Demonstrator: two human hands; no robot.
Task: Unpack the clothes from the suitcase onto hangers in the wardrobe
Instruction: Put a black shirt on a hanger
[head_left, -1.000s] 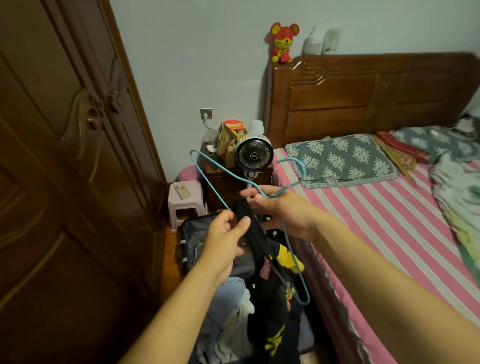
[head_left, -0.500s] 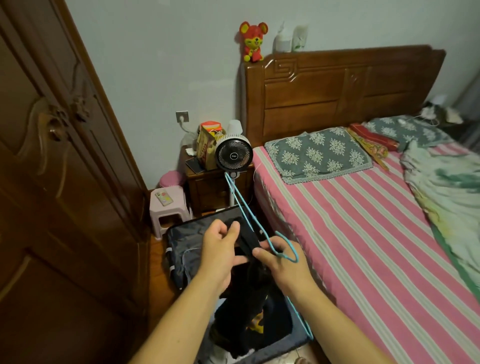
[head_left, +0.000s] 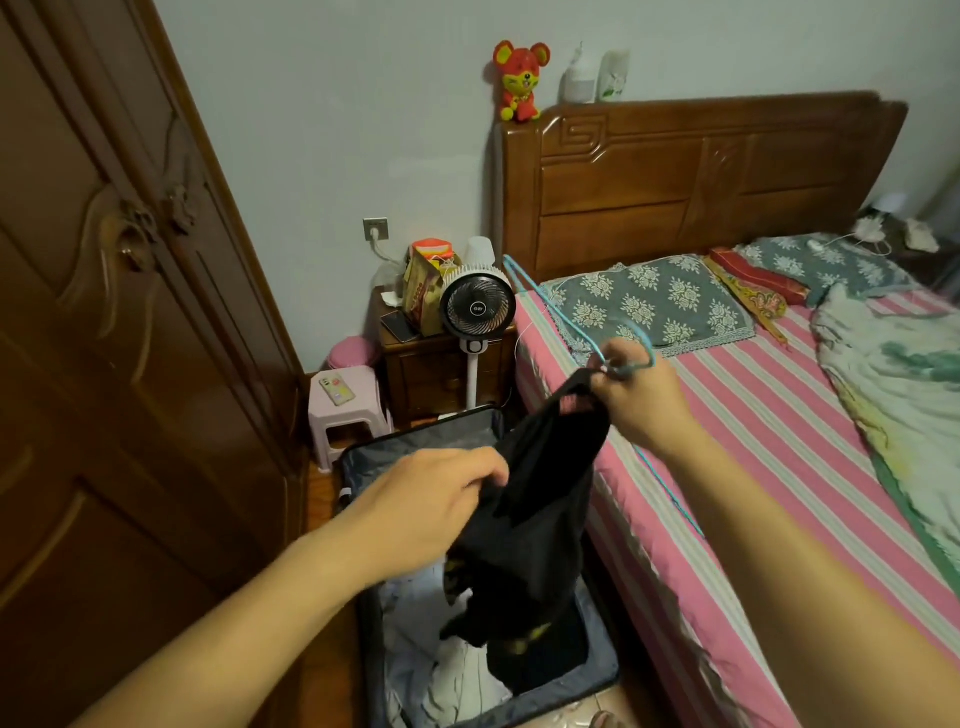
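A black garment (head_left: 540, 514) with yellow print hangs over the open grey suitcase (head_left: 597, 680) on the floor. My left hand (head_left: 431, 499) grips its left edge. My right hand (head_left: 641, 397) pinches the garment's top together with a thin blue wire hanger (head_left: 545, 301), whose arm slants up to the left and whose hook loops above my fingers. Pale and light blue clothes (head_left: 447, 670) lie inside the suitcase. The dark wooden wardrobe (head_left: 119, 312) stands at the left with its doors closed.
A bed (head_left: 753, 447) with a pink striped sheet runs along the right, right beside the suitcase. A white standing fan (head_left: 477, 309), a wooden nightstand (head_left: 441, 374) and a pink stool (head_left: 343, 405) with a phone stand behind the suitcase.
My right hand has lifted the hanger and garment top up and to the right, towards the bed. My left hand has slid down the garment's side. The garment hangs stretched between both hands.
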